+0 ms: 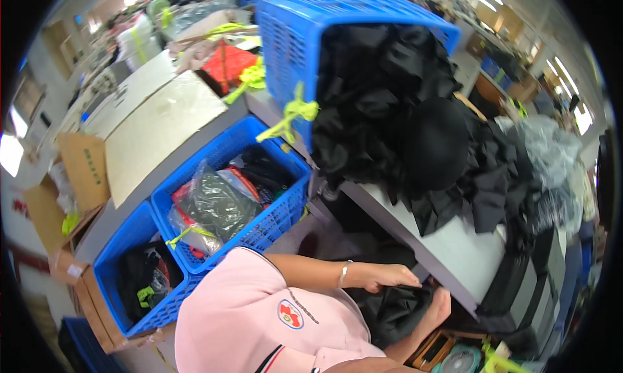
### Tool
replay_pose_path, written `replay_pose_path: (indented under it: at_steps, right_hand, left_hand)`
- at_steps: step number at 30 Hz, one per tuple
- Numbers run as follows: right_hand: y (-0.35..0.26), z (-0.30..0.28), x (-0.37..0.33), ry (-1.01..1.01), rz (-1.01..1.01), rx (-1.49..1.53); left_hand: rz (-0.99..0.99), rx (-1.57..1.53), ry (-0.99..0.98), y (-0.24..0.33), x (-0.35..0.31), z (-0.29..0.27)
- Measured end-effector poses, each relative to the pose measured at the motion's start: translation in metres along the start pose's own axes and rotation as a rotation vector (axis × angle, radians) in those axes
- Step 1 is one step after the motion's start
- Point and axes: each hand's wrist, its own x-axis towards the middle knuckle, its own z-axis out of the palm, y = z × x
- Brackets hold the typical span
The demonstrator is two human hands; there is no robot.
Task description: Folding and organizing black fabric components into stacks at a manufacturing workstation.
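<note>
A piece of black cloth (392, 314) hangs bunched in front of my pink shirt. My left hand (389, 277), with a pale bracelet at the wrist, is closed on its upper edge, thumb and fingers pinched together. Opposite it, my right hand (439, 309) curls around the cloth's right side, its fingers partly hidden. Beyond my hands, a heap of black cloth pieces (370, 100) spills from a tipped blue plastic crate (285, 55) onto a light grey table (448, 249). A smooth, rounded black shape (436, 144) stands out at the front of that heap.
To my left are two blue baskets, one (266, 227) with plastic-wrapped goods, the other (123, 275) with dark items. Cardboard boxes (81, 172) stand farther left. Below my right hand sit a wooden tray (433, 352) and a round teal object (459, 360). Clear plastic bags (551, 152) lie far right.
</note>
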Motion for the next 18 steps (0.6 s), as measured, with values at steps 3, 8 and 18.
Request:
replay_pose_path:
  at_steps: [3, 8, 18]
  right_hand:
    - [-0.008, 0.021, 0.013, -0.067, -0.158, -0.353]
    - [-0.007, 0.021, 0.025, -0.258, 0.17, -0.217]
    - [0.049, 0.008, 0.054, 0.257, 0.195, 0.3]
  left_hand:
    - [-0.226, -0.286, -0.116, -0.017, 0.0, -0.007]
    - [0.138, 0.503, 0.329, 0.006, 0.001, -0.047]
    - [-0.171, -0.207, 0.215, -0.014, 0.051, -0.022]
